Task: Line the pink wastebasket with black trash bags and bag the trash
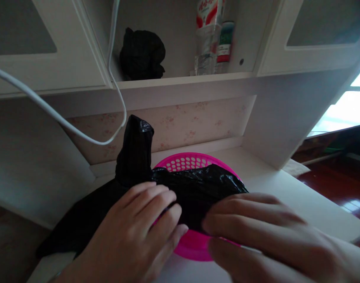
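Head view: your left hand (135, 232) and right hand (265, 232) press black plastic bag (194, 188) over pink basket (194, 245) on worktop (288, 192), fingers flat, neither grip clamped. Step: lining basket. Next needs pinching bag edge.

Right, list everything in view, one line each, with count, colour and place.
Plastic bag: one, black, draped over the basket and off the desk's left edge, one end sticking up.
Basket: one, pink, perforated, on the desk under the bag.
Desk: one, white.
Cable: one, white, hanging at left.
Bundle: one, black, on the shelf.
Bottles: at least two, clear and red-labelled, on the shelf at right.
Left hand: on the bag.
Right hand: on the bag's near edge.
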`<state>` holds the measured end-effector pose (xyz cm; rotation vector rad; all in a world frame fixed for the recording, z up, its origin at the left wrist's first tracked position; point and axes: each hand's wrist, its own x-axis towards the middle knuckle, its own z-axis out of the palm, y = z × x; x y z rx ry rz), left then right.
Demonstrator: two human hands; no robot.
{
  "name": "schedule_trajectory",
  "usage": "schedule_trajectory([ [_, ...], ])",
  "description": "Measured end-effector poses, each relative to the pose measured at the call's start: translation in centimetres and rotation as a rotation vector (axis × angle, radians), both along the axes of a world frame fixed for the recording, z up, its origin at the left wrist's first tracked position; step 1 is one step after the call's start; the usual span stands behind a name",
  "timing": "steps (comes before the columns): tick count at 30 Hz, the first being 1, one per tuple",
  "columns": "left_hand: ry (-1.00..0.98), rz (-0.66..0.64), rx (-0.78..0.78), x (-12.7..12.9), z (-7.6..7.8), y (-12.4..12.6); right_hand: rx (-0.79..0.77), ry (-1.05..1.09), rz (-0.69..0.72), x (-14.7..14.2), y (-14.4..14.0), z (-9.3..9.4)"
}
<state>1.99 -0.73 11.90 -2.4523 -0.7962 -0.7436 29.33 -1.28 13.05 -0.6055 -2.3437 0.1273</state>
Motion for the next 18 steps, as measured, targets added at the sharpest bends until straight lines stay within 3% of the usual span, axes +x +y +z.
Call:
schedule_trajectory([
  [1, 0.059, 0.035, -0.055, 0.3, 0.3, 1.0, 0.01, -0.145, 0.095, -1.2, 0.7, 0.1],
  [5, 0.245, 0.241, -0.183, -1.2, -0.3, 4.4, -0.04, -0.453, 0.002, -3.4, 5.7, -1.3],
  [11, 0.319, 0.583, -0.137, -3.5, -1.3, 5.1, 0.129, -0.596, -0.224, -1.3, 10.2, -3.6],
  [14, 0.362, 0.574, -0.119, -3.3, -0.6, 4.6, 0.134, -0.669, -0.288, -0.1, 10.7, -2.6],
  [18, 0.341, 0.393, 0.005, -2.2, 0.3, 2.4, 0.242, -0.593, -0.335, 1.8, 10.3, 0.2],
])
